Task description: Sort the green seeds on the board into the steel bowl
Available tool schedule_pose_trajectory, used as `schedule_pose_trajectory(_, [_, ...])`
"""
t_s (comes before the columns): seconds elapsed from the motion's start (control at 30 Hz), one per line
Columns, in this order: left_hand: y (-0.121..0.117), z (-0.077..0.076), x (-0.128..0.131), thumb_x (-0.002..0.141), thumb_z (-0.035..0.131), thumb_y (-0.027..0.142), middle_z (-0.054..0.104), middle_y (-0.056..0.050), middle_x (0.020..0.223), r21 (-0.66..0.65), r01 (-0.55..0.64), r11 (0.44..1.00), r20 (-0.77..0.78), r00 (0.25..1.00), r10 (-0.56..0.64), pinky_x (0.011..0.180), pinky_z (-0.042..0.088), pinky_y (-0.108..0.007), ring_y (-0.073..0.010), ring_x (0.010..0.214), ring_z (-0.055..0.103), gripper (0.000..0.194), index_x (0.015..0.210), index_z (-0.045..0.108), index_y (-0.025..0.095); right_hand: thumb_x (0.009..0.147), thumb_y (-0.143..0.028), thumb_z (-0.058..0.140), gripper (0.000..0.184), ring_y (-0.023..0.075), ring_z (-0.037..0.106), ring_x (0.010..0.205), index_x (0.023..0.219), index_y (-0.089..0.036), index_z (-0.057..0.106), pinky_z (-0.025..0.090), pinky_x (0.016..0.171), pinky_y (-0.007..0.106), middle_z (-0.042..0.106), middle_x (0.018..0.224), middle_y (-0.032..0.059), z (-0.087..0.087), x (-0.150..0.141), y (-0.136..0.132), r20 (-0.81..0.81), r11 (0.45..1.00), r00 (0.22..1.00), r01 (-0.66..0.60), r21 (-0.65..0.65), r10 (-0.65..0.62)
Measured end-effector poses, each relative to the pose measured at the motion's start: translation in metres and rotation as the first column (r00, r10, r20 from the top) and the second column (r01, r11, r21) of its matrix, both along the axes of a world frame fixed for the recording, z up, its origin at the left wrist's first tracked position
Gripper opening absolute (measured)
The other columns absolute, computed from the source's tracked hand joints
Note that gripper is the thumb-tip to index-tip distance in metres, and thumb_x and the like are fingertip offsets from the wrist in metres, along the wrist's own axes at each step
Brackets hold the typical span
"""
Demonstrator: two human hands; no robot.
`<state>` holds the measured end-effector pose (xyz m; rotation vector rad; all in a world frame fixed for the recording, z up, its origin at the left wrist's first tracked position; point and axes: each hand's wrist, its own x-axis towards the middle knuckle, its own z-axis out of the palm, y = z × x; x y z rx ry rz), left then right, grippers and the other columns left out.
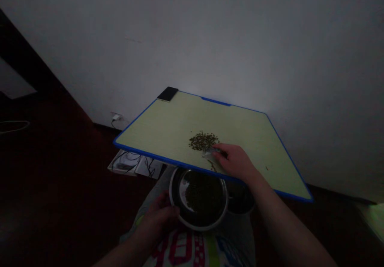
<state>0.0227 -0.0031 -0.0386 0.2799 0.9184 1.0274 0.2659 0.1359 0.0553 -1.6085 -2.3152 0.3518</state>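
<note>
My left hand [163, 215] is closed on the left rim of a round metal bowl [225, 203], thumb on top. The bowl rests over my lap just below the table's front edge, with a dark mass of small bits inside. Above it, my right hand [234, 159] is closed on a small, shiny, see-through flat piece [209, 152], whose kind I cannot make out. That piece touches the near side of a loose pile of small brown grains [202, 140]. A thin trail of grains [212, 166] runs from there toward the table's edge.
The pale yellow table [168, 127] has a raised blue edge and stands by a white wall [210, 39]. A dark phone [168, 94] lies at its far left corner. Behind the bowl sits another dark container [241, 203]. Cables lie in a white box [126, 163] below left.
</note>
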Motion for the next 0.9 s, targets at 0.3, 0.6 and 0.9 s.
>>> schedule_pose_trajectory(0.3, [0.0, -0.004, -0.001, 0.053, 0.085, 0.014, 0.083, -0.011, 0.099, -0.007, -0.036, 0.999, 0.001, 0.999, 0.036, 0.077, 0.064, -0.046, -0.038, 0.091, 0.079, 0.067, 0.118, 0.069, 0.021, 0.098, -0.023, 0.056, 0.033, 0.0216, 0.067, 0.086, 0.125, -0.016, 0.075, 0.048, 0.084, 0.035, 0.077, 0.09, 0.0105, -0.005, 0.005, 0.012, 0.044, 0.954, 0.962, -0.272, 0.122, 0.269])
schedule_pose_trajectory(0.6, [0.001, -0.005, -0.003, 0.06, 0.083, 0.015, 0.081, -0.014, 0.112, 0.02, 0.009, 1.0, 0.019, 1.0, -0.009, 0.08, 0.063, -0.05, -0.0418, 0.098, 0.077, 0.071, 0.128, 0.066, 0.022, 0.097, -0.023, 0.056, 0.033, 0.0214, 0.066, 0.084, 0.124, -0.016, 0.075, 0.047, 0.08, 0.034, 0.077, 0.089, 0.0105, -0.011, 0.002, 0.001, 0.002, 0.952, 0.957, -0.29, 0.095, 0.291])
schedule_pose_trajectory(0.9, [0.002, 0.0, -0.001, 0.057, 0.084, 0.014, 0.081, -0.015, 0.111, 0.0, 0.004, 1.0, -0.003, 1.0, -0.004, 0.075, 0.064, -0.047, -0.0397, 0.094, 0.078, 0.073, 0.127, 0.066, 0.021, 0.096, -0.022, 0.057, 0.033, 0.0202, 0.068, 0.083, 0.123, -0.019, 0.076, 0.049, 0.077, 0.032, 0.078, 0.091, 0.0092, -0.005, -0.005, -0.008, -0.093, 0.959, 0.954, -0.283, 0.029, 0.284])
